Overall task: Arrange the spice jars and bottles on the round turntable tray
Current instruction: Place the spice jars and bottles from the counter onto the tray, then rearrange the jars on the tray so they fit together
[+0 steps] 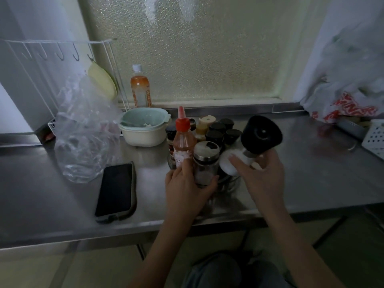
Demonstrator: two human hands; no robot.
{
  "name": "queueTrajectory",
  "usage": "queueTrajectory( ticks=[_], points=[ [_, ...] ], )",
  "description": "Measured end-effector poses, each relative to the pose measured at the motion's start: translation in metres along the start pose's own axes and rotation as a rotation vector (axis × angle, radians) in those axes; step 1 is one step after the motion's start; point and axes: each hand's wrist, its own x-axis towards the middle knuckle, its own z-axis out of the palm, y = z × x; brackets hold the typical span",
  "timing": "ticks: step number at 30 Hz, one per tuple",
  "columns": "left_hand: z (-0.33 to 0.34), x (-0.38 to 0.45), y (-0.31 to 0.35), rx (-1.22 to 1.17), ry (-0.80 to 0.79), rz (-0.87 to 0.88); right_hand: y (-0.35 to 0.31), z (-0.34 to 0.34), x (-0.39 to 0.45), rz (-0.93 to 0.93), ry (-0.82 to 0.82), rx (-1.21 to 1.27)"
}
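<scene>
A cluster of spice jars with black lids (220,132) stands on the round turntable tray (232,182) at the middle of the steel counter. At its near left stand a red-capped sauce bottle (182,142) and a glass shaker with a steel collar (205,163). My left hand (187,188) wraps around the shaker's base, its forefinger against the sauce bottle. My right hand (264,175) holds a tilted salt grinder with a wide black top (259,136) just above the tray's right side. A beige-capped bottle (204,125) stands at the back.
A phone in a case (116,192) lies left of the tray. Stacked bowls (143,127), a crumpled clear bag (83,129), an orange drink bottle (140,88) and a wire rack (62,59) fill the back left. A printed plastic bag (349,100) and white basket (374,138) sit right.
</scene>
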Motion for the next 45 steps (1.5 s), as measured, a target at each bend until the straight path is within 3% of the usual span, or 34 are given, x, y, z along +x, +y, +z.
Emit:
queueTrajectory(
  ticks=[10,15,21,26,29,31,33,37,42,45],
  points=[
    [-0.003,0.001,0.001,-0.061,0.043,0.000,0.025,0.014,0.003,-0.091,-0.164,-0.263],
    [-0.004,0.001,0.003,-0.053,0.069,-0.021,0.026,0.013,0.000,-0.094,-0.245,-0.227],
    [-0.003,0.001,-0.004,-0.115,0.092,-0.163,0.021,0.012,-0.024,-0.190,-0.250,-0.316],
    [-0.002,0.002,-0.011,-0.266,0.128,-0.331,0.018,0.018,-0.042,-0.223,-0.361,-0.359],
    [-0.004,0.002,-0.012,-0.327,0.162,-0.362,0.011,0.017,-0.045,-0.305,-0.258,-0.353],
    [-0.005,0.001,-0.011,-0.355,0.175,-0.319,0.008,0.008,-0.038,-0.360,0.014,-0.401],
    [-0.006,0.000,-0.008,-0.361,0.149,-0.276,0.007,-0.002,-0.024,-0.221,0.223,-0.431],
    [-0.003,0.003,-0.011,-0.268,0.109,-0.236,0.008,-0.007,-0.012,0.151,0.001,-0.211],
    [0.001,0.008,-0.012,-0.200,0.074,-0.331,0.005,0.013,-0.035,-0.052,-0.086,-0.281],
    [0.002,0.019,-0.010,-0.135,0.076,-0.332,0.002,0.016,-0.036,-0.111,-0.036,-0.266]
  ],
)
